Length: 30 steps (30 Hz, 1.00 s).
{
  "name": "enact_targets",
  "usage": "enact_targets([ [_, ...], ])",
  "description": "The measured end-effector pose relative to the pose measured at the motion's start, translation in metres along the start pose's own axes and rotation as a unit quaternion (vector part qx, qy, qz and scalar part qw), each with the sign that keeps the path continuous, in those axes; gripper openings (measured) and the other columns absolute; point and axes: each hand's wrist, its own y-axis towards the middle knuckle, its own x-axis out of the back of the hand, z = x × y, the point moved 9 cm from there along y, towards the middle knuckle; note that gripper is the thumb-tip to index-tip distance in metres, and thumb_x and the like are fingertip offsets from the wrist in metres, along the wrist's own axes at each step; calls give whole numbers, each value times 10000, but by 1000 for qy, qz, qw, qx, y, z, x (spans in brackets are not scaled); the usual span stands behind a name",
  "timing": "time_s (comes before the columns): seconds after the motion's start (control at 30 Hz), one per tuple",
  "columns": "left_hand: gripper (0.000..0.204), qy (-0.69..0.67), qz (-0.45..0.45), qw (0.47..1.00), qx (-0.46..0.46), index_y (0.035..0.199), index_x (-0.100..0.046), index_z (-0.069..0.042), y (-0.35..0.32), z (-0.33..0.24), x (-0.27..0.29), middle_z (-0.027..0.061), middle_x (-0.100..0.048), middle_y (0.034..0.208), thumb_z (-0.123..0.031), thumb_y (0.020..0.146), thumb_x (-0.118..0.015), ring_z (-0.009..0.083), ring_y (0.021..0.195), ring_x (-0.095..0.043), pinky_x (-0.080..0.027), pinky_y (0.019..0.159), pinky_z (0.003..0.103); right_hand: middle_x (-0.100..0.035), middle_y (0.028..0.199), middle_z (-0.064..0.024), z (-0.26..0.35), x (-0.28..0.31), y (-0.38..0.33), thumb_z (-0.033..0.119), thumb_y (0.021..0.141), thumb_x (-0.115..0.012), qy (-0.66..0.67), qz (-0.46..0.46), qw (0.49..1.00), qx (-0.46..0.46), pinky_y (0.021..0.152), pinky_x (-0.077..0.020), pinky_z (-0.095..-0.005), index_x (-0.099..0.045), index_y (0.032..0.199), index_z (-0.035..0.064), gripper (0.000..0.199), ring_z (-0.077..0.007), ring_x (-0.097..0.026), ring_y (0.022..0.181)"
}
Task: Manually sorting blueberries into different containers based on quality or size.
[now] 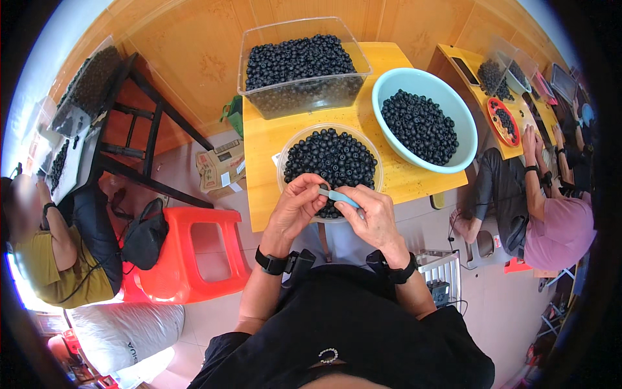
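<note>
Over the near edge of a clear round tub full of small dark round pieces, my two hands meet. My left hand is closed in a pinch on one small dark round piece, mostly covered by the fingers. Closed around a small tool with a light blue handle, my right hand brings its short pale tip against that piece. I cannot tell whether the pieces are berries or beads.
On the yellow table stand a clear rectangular bin and a light blue basin, both with dark round pieces. A red stool is at left. One person sits at left, others at right.
</note>
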Motion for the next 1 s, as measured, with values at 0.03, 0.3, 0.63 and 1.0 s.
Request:
enact_targets([
  [0.03,138,0,0,1000,1,983,-580,-36,0,0,1,81,-634,920,-52,849,-606,107,758,-621,-529,696,210,-578,671,-90,1,0,0,118,777,-658,-6,1,1000,6,436,-361,-292,-649,932,22,182,-182,-476,460],
  [0.3,106,-2,-5,1000,24,941,-581,-30,-2,2,2,97,-635,910,-48,841,-613,104,715,-609,-525,662,205,-590,674,-89,0,0,-1,119,771,-665,-13,-4,1000,19,444,-397,-290,-651,935,27,188,-193,-527,482],
  [0.63,91,17,76,996,40,918,-585,-42,-20,-9,-36,90,-631,878,-44,835,-620,104,702,-603,-513,643,202,-631,722,-142,-57,26,3,203,823,-620,-109,-59,992,-40,516,-448,-372,-652,893,31,189,-304,-601,600],
  [1.0,133,50,-9,998,37,929,-556,-44,-9,4,-7,81,-638,891,-18,820,-627,108,709,-612,-517,656,208,-538,672,-13,-14,-4,6,71,706,-730,173,30,978,-115,499,-375,-225,-649,948,-2,265,-60,-455,560],
])
